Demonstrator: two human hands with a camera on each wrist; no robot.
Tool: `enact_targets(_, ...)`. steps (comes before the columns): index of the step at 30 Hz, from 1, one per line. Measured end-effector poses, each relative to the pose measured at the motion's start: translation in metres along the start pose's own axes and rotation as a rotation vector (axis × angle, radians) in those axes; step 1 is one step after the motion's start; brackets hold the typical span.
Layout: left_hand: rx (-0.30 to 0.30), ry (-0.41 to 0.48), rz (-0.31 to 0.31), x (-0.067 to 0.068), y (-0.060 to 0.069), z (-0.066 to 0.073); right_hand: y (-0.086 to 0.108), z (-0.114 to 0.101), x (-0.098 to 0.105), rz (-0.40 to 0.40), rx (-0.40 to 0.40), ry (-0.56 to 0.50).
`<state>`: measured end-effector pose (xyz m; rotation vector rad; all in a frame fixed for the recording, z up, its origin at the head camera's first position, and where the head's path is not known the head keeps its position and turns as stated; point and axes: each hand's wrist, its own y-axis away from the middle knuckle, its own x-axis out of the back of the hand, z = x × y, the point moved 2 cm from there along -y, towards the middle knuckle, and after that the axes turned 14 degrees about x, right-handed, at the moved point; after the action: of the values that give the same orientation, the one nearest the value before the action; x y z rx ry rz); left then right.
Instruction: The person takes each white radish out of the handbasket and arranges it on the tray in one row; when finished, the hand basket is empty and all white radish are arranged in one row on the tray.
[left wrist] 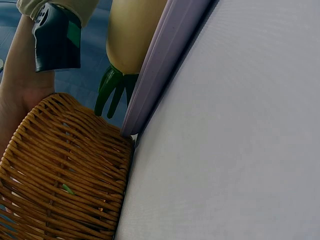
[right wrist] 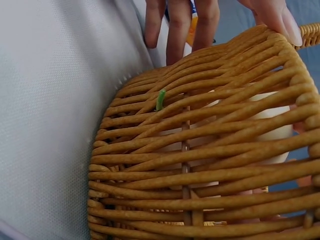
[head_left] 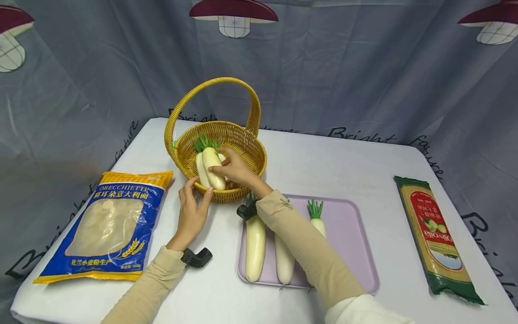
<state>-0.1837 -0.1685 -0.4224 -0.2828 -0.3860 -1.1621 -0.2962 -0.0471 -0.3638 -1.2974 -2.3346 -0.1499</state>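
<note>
In the head view, white radishes with green tops lie inside a yellow wicker basket [head_left: 232, 195]. My right hand [head_left: 236, 171] holds the uppermost white radish [head_left: 213, 168], thumb and fingers on its right side. Another radish [head_left: 200, 170] lies beside it, partly covered. My left hand [head_left: 192, 219] is at the basket's front left rim, fingers spread and holding no radish. In the right wrist view, the left fingers [right wrist: 179, 30] hang outside the wicker wall [right wrist: 200, 175], with the thumb by the rim. The wicker wall [left wrist: 65, 160] hides the radishes in the left wrist view.
A lilac tray [head_left: 344, 243] bears a left radish [head_left: 255, 252], a middle radish [head_left: 284, 263] and a right radish [head_left: 319, 225], partly under my right arm. A blue orecchiette bag [head_left: 107, 225] lies left. A green-ended pasta packet [head_left: 437, 238] lies right. The tall basket handle [head_left: 218, 81] arches upward.
</note>
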Motion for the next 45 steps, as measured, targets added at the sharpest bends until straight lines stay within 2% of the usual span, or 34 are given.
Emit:
enact_targets(9,-0.006,0.0,-0.004,-0.001,0.0,0.0,0.002,0.0,0.003,-0.051,-0.004,-0.027)
enact_targets(17,-0.004,-0.006,0.0,0.0,0.0,0.0,0.001,0.001,0.003,-0.04,-0.011,-0.061)
enact_targets(22,-0.009,-0.008,0.003,0.0,0.0,0.0,0.001,0.002,0.004,-0.036,-0.032,-0.121)
enact_targets(31,-0.012,-0.002,0.001,-0.001,0.0,0.001,0.001,0.006,0.009,-0.049,-0.09,-0.306)
enact_targets(37,-0.014,-0.004,-0.001,-0.001,0.0,0.001,0.0,0.006,0.011,-0.062,-0.137,-0.369)
enact_targets(45,-0.008,0.004,0.008,-0.001,0.0,0.001,-0.001,0.006,0.014,-0.062,-0.159,-0.406)
